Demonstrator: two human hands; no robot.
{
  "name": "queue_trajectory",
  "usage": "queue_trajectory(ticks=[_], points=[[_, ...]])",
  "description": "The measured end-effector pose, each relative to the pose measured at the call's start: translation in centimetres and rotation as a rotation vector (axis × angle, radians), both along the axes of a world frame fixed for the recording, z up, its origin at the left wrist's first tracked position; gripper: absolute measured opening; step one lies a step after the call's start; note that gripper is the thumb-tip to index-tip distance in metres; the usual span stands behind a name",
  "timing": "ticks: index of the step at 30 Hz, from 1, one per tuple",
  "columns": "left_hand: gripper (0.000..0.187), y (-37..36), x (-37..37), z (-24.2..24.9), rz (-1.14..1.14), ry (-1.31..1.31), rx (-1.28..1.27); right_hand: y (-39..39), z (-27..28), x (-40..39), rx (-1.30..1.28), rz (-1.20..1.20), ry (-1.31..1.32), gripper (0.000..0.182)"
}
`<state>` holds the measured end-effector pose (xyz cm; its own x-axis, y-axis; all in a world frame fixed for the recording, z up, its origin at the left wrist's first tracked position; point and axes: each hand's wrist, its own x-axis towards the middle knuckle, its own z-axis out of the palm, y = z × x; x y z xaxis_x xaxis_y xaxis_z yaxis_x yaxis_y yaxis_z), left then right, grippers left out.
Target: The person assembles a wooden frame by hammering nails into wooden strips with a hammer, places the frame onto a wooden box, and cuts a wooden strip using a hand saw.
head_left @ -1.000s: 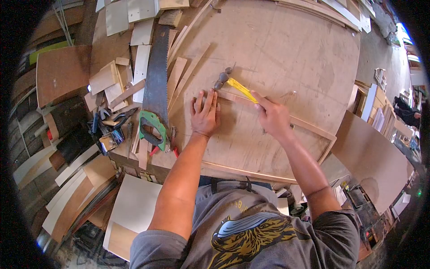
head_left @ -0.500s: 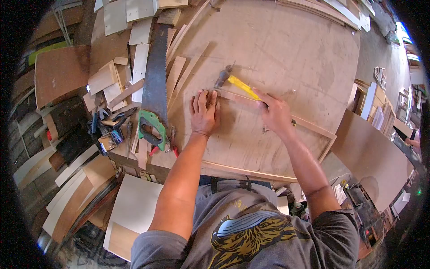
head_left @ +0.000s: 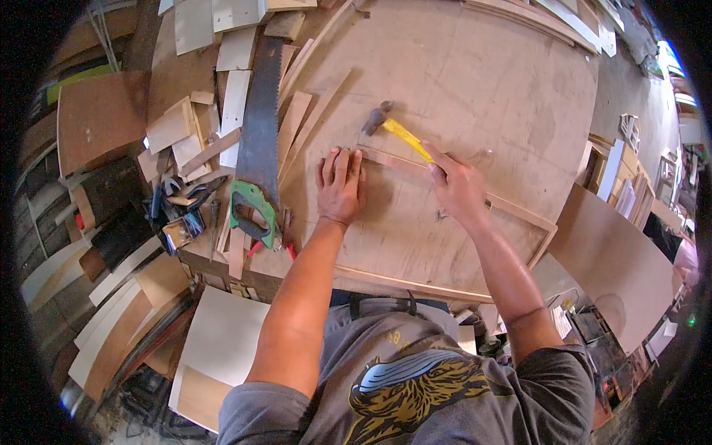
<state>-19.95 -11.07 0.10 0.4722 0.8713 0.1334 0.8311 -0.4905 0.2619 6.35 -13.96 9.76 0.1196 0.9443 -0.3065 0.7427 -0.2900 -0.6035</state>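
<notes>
My right hand [head_left: 456, 185] is closed around the yellow handle of a hammer [head_left: 404, 137]. The hammer's dark head is raised just above the far left corner of a thin wooden frame [head_left: 512, 206], which lies on the plywood sheet [head_left: 475, 96]. At that same corner, my left hand [head_left: 341, 187] holds the frame, its fingers bent over the end of the far strip. Any nail there is too small to make out. My left forearm hides the frame's left side.
A handsaw with a green handle [head_left: 252, 213] lies left of my left arm, beside loose wood strips [head_left: 315, 122]. Pliers and other tools [head_left: 185, 196] are heaped farther left, near white board offcuts [head_left: 233, 111]. A large panel [head_left: 619, 263] leans at the right.
The hammer head has lifted slightly away from the frame's corner and shifted right. My left hand stays at the corner.
</notes>
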Motion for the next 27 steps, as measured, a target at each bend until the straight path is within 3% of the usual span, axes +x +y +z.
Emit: queue_trajectory(ticks=[2, 5, 8, 11, 14, 17, 20, 23, 27], points=[[0.047, 0.1, -0.1, 0.2, 0.004, 0.002, -0.003, -0.3, -0.2, -0.1, 0.005, 0.049, -0.087, 0.044], [0.047, 0.0, 0.0, 0.4, 0.000, 0.004, -0.033, 0.7, 0.5, 0.4, -0.051, 0.018, 0.027, 0.044], [0.047, 0.2, -0.1, 0.4, 0.000, -0.006, -0.014, 0.8, 0.4, 0.4, 0.002, -0.025, -0.020, 0.046], [0.048, 0.1, 0.0, 0.3, -0.003, -0.034, -0.029, 0.6, 0.2, 0.6, 0.009, 0.057, 0.025, 0.046], [0.048, 0.2, -0.2, -0.1, -0.003, -0.032, -0.012, 0.8, -0.8, 1.2, 0.027, -0.037, 0.018, 0.045], [0.048, 0.0, -0.2, -0.1, -0.006, -0.031, -0.015, 0.9, 0.1, 1.1, -0.062, 0.116, -0.029, 0.045], [0.048, 0.1, -0.2, -0.2, -0.004, -0.041, -0.022, 1.4, -0.2, 1.7, -0.125, -0.025, 0.003, 0.044], [0.048, 0.1, -0.2, -0.3, -0.005, -0.048, -0.012, 0.8, -0.7, 1.4, -0.001, 0.141, -0.089, 0.045], [0.048, 0.0, -0.2, -0.1, -0.005, -0.050, -0.033, 1.7, -0.8, 2.2, -0.050, 0.091, -0.065, 0.047]])
